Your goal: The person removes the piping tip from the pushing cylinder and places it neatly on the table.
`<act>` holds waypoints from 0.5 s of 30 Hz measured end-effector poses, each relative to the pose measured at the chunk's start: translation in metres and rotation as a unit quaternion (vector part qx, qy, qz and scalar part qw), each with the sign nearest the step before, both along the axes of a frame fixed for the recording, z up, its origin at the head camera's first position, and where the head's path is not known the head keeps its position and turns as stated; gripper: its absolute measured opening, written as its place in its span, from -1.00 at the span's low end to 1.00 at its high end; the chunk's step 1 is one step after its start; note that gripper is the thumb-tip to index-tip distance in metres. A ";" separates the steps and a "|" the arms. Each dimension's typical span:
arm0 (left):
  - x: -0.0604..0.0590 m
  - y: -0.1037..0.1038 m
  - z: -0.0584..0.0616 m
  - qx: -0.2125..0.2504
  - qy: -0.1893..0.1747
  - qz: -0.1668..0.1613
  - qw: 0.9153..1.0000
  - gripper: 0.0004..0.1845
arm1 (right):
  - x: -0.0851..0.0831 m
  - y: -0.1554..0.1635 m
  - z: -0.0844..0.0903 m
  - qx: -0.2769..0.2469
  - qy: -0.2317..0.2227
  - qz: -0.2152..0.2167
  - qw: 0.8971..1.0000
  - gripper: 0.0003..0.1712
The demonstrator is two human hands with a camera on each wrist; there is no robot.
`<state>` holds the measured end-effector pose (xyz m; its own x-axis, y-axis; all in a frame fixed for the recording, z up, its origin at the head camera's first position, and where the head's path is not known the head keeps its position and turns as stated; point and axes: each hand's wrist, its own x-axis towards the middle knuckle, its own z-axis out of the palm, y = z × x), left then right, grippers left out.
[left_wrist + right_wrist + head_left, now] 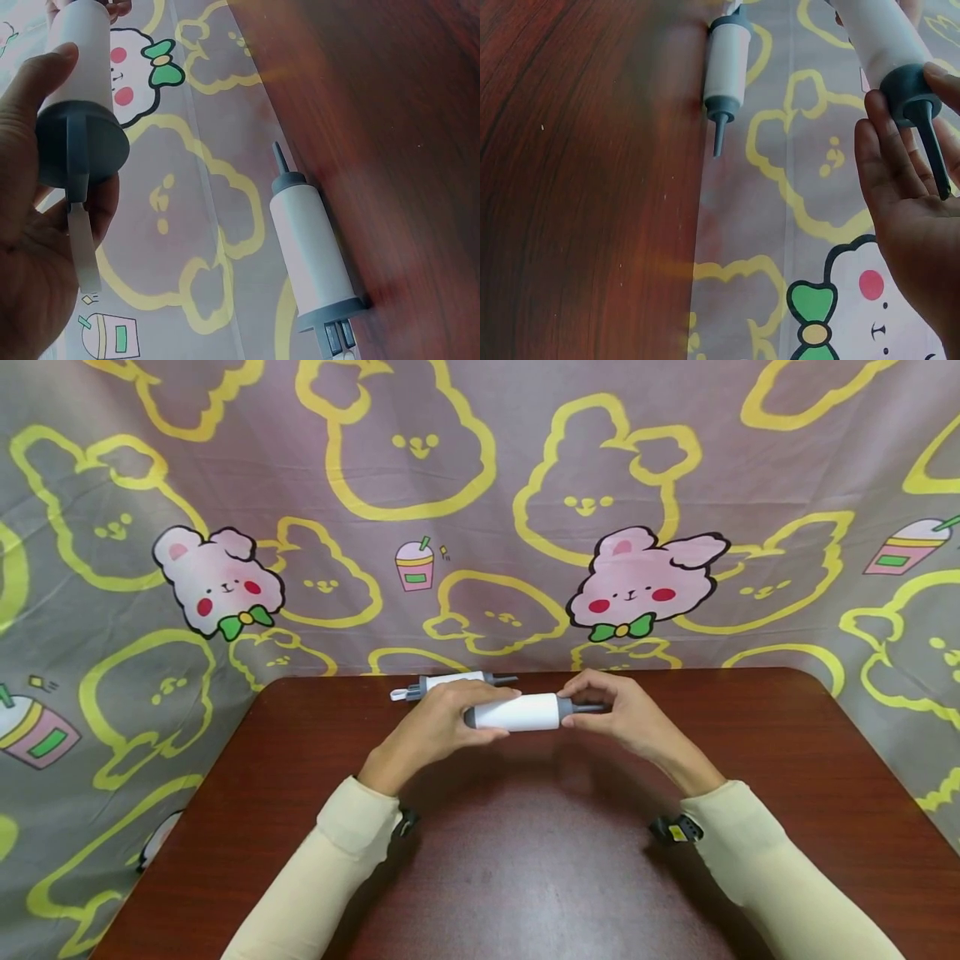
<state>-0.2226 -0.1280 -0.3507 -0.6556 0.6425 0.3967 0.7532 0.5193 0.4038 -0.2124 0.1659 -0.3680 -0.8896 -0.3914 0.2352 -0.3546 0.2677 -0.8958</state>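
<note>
Two hands hold one white roller (pixel 519 712) above the table (pixel 525 860): left hand (pixel 435 727) wraps its end cap, right hand (pixel 622 714) pinches the grey stem (nothing separated yet); second roller (pixel 450 682) lies behind.

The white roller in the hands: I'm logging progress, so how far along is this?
Nothing looks finished. In hand: left hand grips the white roller, right hand pinches its grey stem. The second roller lies untouched at the table's far edge.
</note>
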 end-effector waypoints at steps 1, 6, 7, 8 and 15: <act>0.001 0.000 0.000 -0.001 0.000 0.001 1.000 -0.44 | 0.000 0.000 0.000 0.002 0.002 -0.002 1.000 -0.66; 0.002 0.000 0.001 -0.004 0.013 -0.003 1.000 -0.44 | 0.002 0.001 0.002 0.012 0.006 -0.010 1.000 -0.73; 0.002 0.000 0.002 -0.005 0.017 -0.004 1.000 -0.44 | 0.002 0.001 0.002 0.013 0.006 -0.010 1.000 -0.74; 0.002 0.000 0.002 -0.006 0.022 -0.006 1.000 -0.44 | 0.003 0.001 0.003 0.015 0.005 -0.011 1.000 -0.74; 0.002 0.000 0.001 -0.010 0.033 -0.006 0.999 -0.44 | 0.002 0.001 0.003 0.018 0.002 -0.013 1.000 -0.70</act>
<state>-0.2208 -0.1279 -0.3493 -0.6201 0.6585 0.4263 0.7845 0.5167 0.3429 -0.2099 0.1670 -0.3653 -0.8987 -0.3772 0.2237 -0.3500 0.3096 -0.8841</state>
